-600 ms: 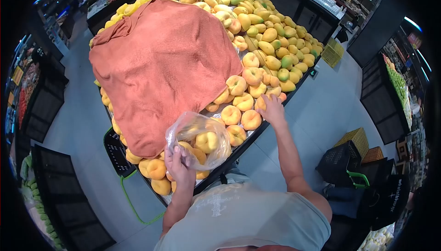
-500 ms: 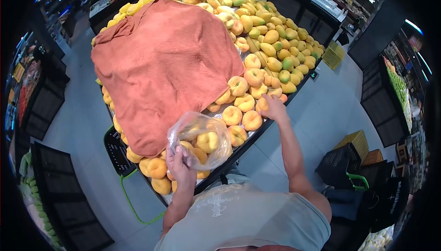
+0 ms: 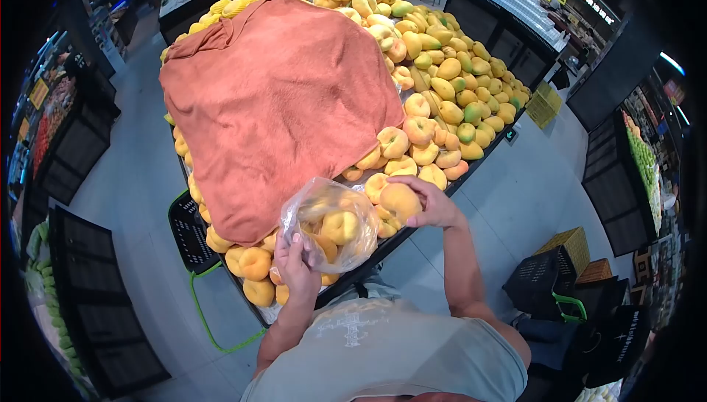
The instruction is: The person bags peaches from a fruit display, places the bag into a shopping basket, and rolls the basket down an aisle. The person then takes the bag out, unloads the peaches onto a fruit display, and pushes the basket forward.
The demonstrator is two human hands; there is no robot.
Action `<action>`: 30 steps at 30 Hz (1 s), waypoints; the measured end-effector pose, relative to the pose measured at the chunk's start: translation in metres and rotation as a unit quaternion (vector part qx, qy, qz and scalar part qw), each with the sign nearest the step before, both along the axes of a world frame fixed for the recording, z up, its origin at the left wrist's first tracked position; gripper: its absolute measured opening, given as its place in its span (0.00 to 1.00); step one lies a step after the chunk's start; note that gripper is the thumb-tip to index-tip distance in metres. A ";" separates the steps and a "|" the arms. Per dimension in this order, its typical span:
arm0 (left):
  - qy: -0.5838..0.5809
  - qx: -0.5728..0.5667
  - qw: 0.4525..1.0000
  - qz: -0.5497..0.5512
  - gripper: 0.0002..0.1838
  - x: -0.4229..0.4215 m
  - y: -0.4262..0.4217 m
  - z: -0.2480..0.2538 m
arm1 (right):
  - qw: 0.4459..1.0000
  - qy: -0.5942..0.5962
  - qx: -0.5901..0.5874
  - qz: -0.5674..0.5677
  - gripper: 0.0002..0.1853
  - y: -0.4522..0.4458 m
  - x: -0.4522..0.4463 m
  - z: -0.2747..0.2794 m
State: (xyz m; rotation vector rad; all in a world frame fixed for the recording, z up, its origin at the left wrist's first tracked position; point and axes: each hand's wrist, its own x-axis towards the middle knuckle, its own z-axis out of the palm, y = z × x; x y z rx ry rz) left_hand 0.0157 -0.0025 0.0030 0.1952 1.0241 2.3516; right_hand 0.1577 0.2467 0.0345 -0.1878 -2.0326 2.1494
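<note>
My left hand [image 3: 297,266] grips the rim of a clear plastic bag [image 3: 300,207], which hangs open over the front edge of the display. Several yellow peaches show inside the bag, one pale peach [image 3: 340,227] uppermost. My right hand [image 3: 436,207] has its fingers around a yellow-orange peach [image 3: 400,201], held just right of the bag's mouth. Loose peaches [image 3: 420,130] lie beyond that hand on the stand. A reddish cloth [image 3: 280,100] covers much of the fruit on the left.
Mangoes [image 3: 449,69] are heaped at the right rear of the stand. A black basket with a green handle [image 3: 193,229] is at the stand's left side. Another black basket [image 3: 541,278] stands on the floor at right, beside a yellow crate [image 3: 571,249] and a person in dark clothing [image 3: 622,336].
My right hand has come back from the stand's right edge toward the bag, bringing a peach with it. My left hand keeps hold of the bag, nearly in place.
</note>
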 end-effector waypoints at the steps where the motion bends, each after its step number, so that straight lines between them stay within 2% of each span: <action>1: 0.001 0.002 1.000 0.005 0.08 0.000 0.001 0.001 | 0.998 0.016 -0.017 0.065 0.45 -0.014 -0.005 0.003; 3: 0.001 0.004 1.000 0.009 0.08 -0.001 0.003 0.003 | 0.987 0.028 -0.024 0.159 0.45 -0.038 -0.020 -0.002; 7: 0.021 0.025 0.999 0.011 0.08 -0.003 0.003 0.001 | 0.980 0.035 -0.023 0.196 0.45 -0.072 -0.057 -0.019; 9: 0.027 0.032 0.999 0.013 0.08 0.001 0.000 0.001 | 0.994 0.029 0.057 0.091 0.45 -0.086 -0.073 -0.036; 10: 0.014 0.025 0.999 0.021 0.09 0.003 -0.002 0.003 | 0.988 0.036 0.141 0.047 0.44 -0.090 -0.073 -0.037; 11: 0.001 0.019 0.999 0.028 0.10 0.005 -0.004 0.004 | 0.989 0.035 0.139 0.048 0.44 -0.092 -0.076 -0.038; 12: 0.000 0.017 0.999 0.029 0.10 0.005 -0.005 0.002 | 0.957 0.044 0.286 0.006 0.44 -0.091 -0.080 -0.041; 13: 0.007 0.023 0.999 0.032 0.11 0.004 -0.005 0.000 | 0.902 0.052 0.427 -0.036 0.43 -0.090 -0.083 -0.045; 14: 0.014 0.029 0.999 0.034 0.12 0.002 -0.004 -0.001 | 0.868 0.062 0.485 -0.082 0.42 -0.088 -0.085 -0.059; 15: 0.012 0.027 0.999 0.035 0.12 0.002 -0.004 0.000 | 0.870 0.061 0.483 -0.081 0.42 -0.086 -0.086 -0.060; 17: 0.011 0.038 0.999 0.031 0.12 0.001 -0.001 0.003 | 0.829 0.001 0.546 -0.122 0.41 -0.077 -0.086 -0.059; 18: 0.008 0.042 0.999 0.025 0.12 0.002 -0.001 0.003 | 0.824 -0.030 0.555 -0.114 0.40 -0.073 -0.086 -0.062; 21: 0.011 0.031 0.999 0.023 0.12 0.008 -0.005 0.000 | 0.815 0.000 0.566 -0.128 0.40 -0.066 -0.075 -0.052; 23: -0.005 0.043 0.999 0.020 0.12 0.010 0.000 0.006 | 0.865 0.005 0.480 -0.144 0.40 -0.059 -0.068 -0.030; 25: -0.027 0.034 0.998 0.041 0.12 0.016 0.000 0.008 | 0.889 0.001 0.436 -0.141 0.40 -0.054 -0.060 -0.012; 27: 0.015 0.052 0.999 -0.004 0.13 0.015 0.003 0.005 | 0.890 0.004 0.434 -0.137 0.40 -0.049 -0.052 -0.007; 30: 0.007 0.060 0.998 0.005 0.13 0.018 0.004 0.012 | 0.884 0.006 0.445 -0.143 0.39 -0.051 -0.048 -0.007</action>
